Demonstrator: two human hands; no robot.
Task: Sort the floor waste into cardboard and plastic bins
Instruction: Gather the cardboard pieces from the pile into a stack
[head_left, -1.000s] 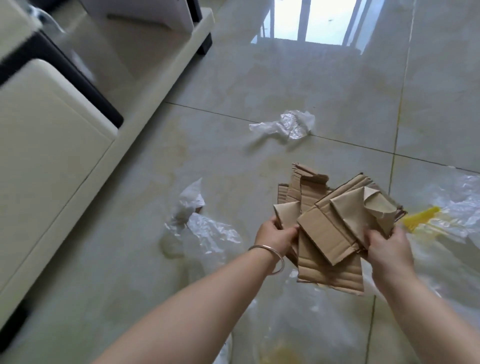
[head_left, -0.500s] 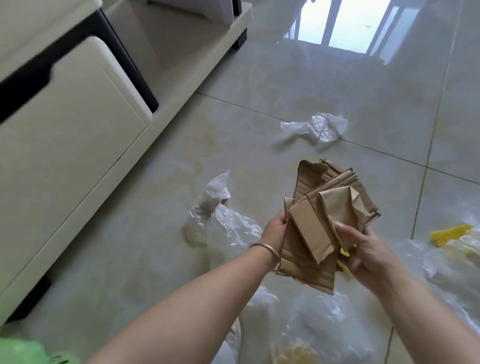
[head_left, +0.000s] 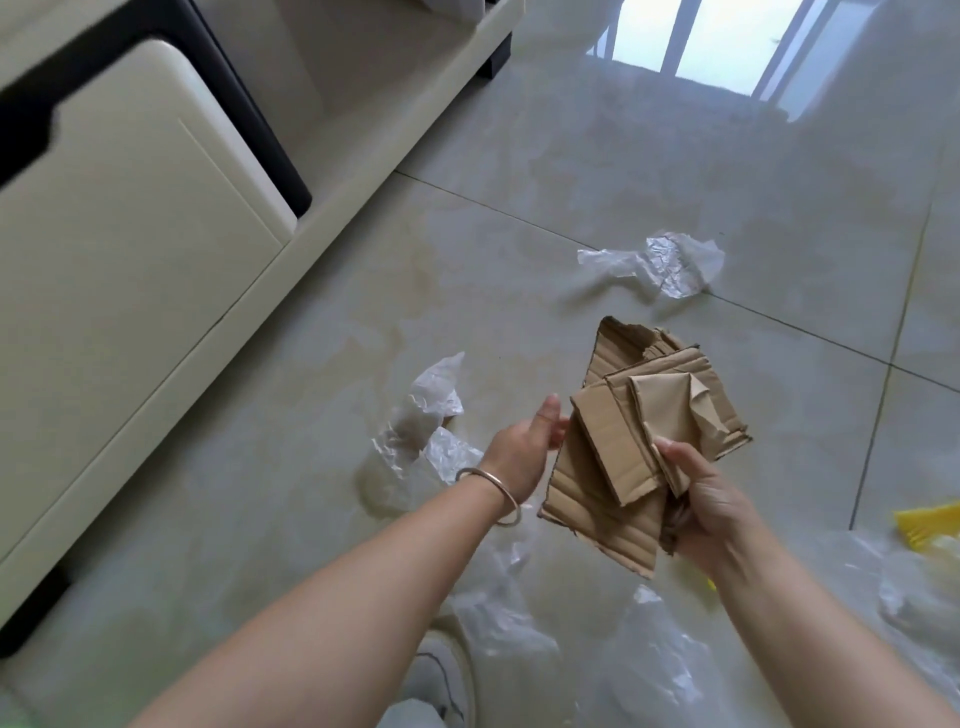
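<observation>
Fingers (head_left: 675, 457) of the right hand (head_left: 701, 504) are curled round the lower right edge of a stack of torn cardboard pieces (head_left: 634, 441), which is held in the air above the floor (head_left: 519, 156); those of the left hand (head_left: 524, 447) are straight and apart, laid against the stack's left edge with the thumb raised. A cream cabinet (head_left: 130, 234) with dark gaps round its door is seen along the left, standing on the pale, glossy tiles. Sheets of clear plastic (head_left: 649, 665) are spread on the floor below and to the right of the arms. A crumpled plastic bag (head_left: 431, 410) lies on the floor left of the left hand, and another crumpled plastic piece (head_left: 670, 265) lies farther off, beyond the cardboard. A yellow item (head_left: 930, 525) is seen at the right edge, beside the clear sheets; what it is cannot be told. A metal bangle (head_left: 493, 493) is worn on the left wrist.
</observation>
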